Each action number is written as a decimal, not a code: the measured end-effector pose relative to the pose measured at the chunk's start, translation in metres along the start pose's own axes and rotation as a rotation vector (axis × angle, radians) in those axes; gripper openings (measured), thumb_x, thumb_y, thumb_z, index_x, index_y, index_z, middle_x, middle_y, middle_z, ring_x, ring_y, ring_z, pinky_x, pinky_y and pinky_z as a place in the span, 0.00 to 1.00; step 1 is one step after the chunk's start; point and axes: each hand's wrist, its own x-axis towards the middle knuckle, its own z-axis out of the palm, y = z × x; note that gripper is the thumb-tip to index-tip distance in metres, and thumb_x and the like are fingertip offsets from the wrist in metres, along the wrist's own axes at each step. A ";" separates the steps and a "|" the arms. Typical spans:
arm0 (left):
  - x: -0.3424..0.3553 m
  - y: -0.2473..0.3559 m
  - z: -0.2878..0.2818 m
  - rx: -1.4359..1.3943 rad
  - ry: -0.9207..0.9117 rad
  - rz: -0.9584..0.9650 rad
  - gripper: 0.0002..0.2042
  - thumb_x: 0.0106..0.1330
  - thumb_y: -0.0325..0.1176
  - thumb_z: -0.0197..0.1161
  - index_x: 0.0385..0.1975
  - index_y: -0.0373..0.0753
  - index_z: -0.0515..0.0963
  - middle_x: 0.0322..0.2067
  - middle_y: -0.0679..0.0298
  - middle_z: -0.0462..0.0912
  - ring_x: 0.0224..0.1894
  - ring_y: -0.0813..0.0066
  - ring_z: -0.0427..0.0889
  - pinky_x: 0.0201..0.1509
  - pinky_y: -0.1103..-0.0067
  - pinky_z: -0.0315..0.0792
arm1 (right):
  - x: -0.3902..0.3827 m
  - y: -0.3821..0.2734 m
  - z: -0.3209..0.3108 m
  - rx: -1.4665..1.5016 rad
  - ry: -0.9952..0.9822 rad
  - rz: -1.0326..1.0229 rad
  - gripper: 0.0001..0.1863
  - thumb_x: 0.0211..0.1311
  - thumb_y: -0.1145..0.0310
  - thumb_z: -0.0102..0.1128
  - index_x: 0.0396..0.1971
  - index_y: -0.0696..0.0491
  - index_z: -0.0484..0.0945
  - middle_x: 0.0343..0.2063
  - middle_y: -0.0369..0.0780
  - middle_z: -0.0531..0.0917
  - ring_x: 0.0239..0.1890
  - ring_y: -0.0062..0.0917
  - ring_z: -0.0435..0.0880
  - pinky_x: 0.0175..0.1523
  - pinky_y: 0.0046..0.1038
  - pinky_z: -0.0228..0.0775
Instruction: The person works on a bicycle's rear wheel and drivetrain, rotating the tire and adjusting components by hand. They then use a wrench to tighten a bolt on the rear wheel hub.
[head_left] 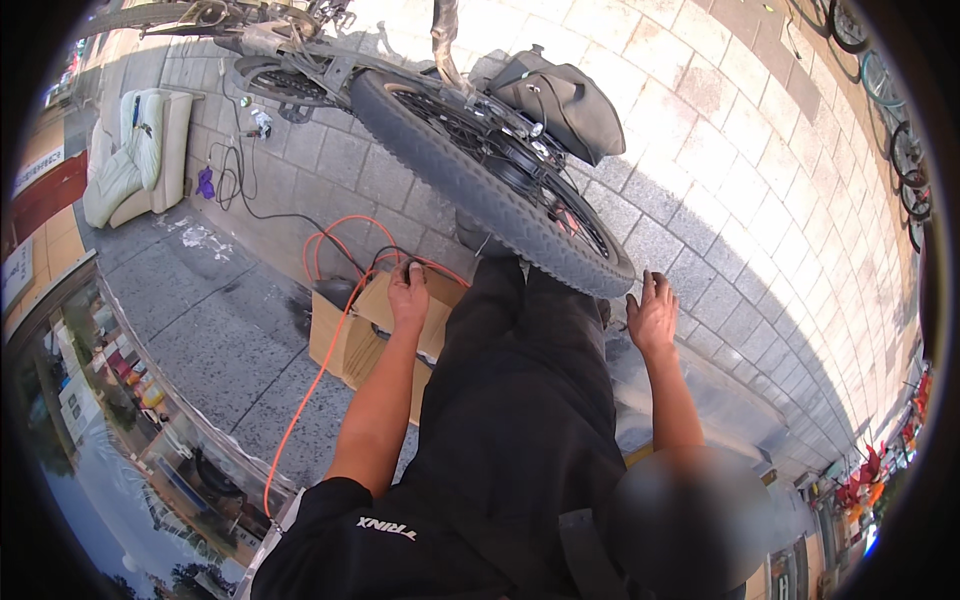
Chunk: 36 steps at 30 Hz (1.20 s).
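A bicycle lies tilted across the top middle, its wide knobbly tyre (440, 170) reaching down toward my legs. My right hand (652, 310) is open, fingers apart, beside the lower end of the tyre. My left hand (408, 292) is closed with fingers curled, over a flattened cardboard box (350, 350) among orange and black cables; whether it holds something small and dark is unclear. The orange hose (323, 370) runs down past my left arm. A grey-black bag (555, 105) sits behind the wheel.
A pale worn armchair (130, 180) stands at the upper left on pavement (730, 170), near black cords and a small purple item (206, 182). A row of parked bicycles (880, 80) lines the right rim. A shopfront with glass (100, 420) is at the left.
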 end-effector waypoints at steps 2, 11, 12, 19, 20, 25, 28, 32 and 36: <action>0.002 0.000 0.001 -0.030 0.008 0.004 0.13 0.76 0.34 0.60 0.50 0.31 0.78 0.36 0.62 0.84 0.37 0.76 0.81 0.45 0.78 0.76 | 0.001 0.007 0.007 -0.009 -0.102 0.300 0.42 0.57 0.62 0.73 0.70 0.58 0.65 0.61 0.52 0.74 0.62 0.48 0.73 0.67 0.47 0.63; 0.006 0.006 0.006 -0.028 -0.009 -0.013 0.14 0.76 0.35 0.60 0.53 0.30 0.77 0.40 0.61 0.84 0.41 0.76 0.82 0.48 0.78 0.76 | 0.000 -0.078 -0.075 0.218 0.066 -0.073 0.52 0.49 0.61 0.81 0.72 0.58 0.61 0.64 0.54 0.69 0.63 0.51 0.70 0.68 0.49 0.62; 0.007 0.003 0.006 -0.037 -0.007 -0.010 0.14 0.76 0.35 0.60 0.53 0.30 0.77 0.40 0.61 0.84 0.41 0.76 0.82 0.48 0.78 0.76 | 0.002 -0.092 -0.082 0.256 0.110 -0.130 0.52 0.48 0.61 0.82 0.72 0.58 0.62 0.63 0.54 0.70 0.62 0.52 0.70 0.67 0.50 0.63; 0.008 0.004 0.007 -0.069 -0.030 0.003 0.14 0.77 0.34 0.59 0.52 0.29 0.78 0.42 0.61 0.83 0.42 0.76 0.81 0.48 0.79 0.76 | 0.008 -0.089 -0.061 0.199 0.242 -0.265 0.41 0.54 0.64 0.77 0.67 0.56 0.69 0.56 0.49 0.76 0.56 0.47 0.74 0.64 0.48 0.65; 0.009 0.007 0.007 -0.050 -0.021 0.012 0.14 0.77 0.34 0.59 0.52 0.29 0.78 0.41 0.62 0.83 0.42 0.77 0.81 0.48 0.79 0.76 | 0.004 -0.069 -0.050 0.157 0.243 -0.262 0.40 0.54 0.64 0.77 0.67 0.57 0.69 0.56 0.49 0.76 0.56 0.47 0.74 0.63 0.47 0.65; 0.013 0.009 0.008 -0.021 -0.057 0.036 0.13 0.76 0.34 0.59 0.51 0.29 0.78 0.39 0.63 0.82 0.39 0.77 0.79 0.47 0.80 0.75 | -0.008 -0.019 -0.013 -0.080 -0.014 0.157 0.40 0.59 0.63 0.73 0.70 0.56 0.67 0.63 0.52 0.73 0.64 0.46 0.72 0.68 0.46 0.62; 0.011 0.007 0.007 -0.004 -0.051 0.050 0.12 0.76 0.34 0.59 0.49 0.30 0.78 0.37 0.63 0.81 0.38 0.78 0.78 0.45 0.80 0.74 | -0.003 -0.026 -0.026 0.066 0.020 0.156 0.44 0.56 0.62 0.76 0.71 0.57 0.64 0.64 0.52 0.72 0.64 0.46 0.72 0.69 0.46 0.62; 0.008 0.006 0.011 -0.042 -0.011 0.032 0.12 0.76 0.34 0.59 0.48 0.30 0.78 0.36 0.63 0.81 0.38 0.78 0.78 0.44 0.79 0.74 | 0.005 -0.066 -0.061 0.212 0.102 -0.078 0.46 0.50 0.64 0.80 0.69 0.57 0.65 0.61 0.50 0.73 0.62 0.49 0.71 0.68 0.48 0.61; 0.009 -0.004 0.007 -0.003 -0.015 0.020 0.13 0.76 0.33 0.59 0.53 0.31 0.78 0.39 0.64 0.83 0.40 0.78 0.81 0.46 0.80 0.76 | 0.011 -0.086 -0.067 0.284 0.216 -0.274 0.44 0.49 0.64 0.80 0.67 0.56 0.68 0.59 0.49 0.75 0.59 0.47 0.73 0.66 0.47 0.64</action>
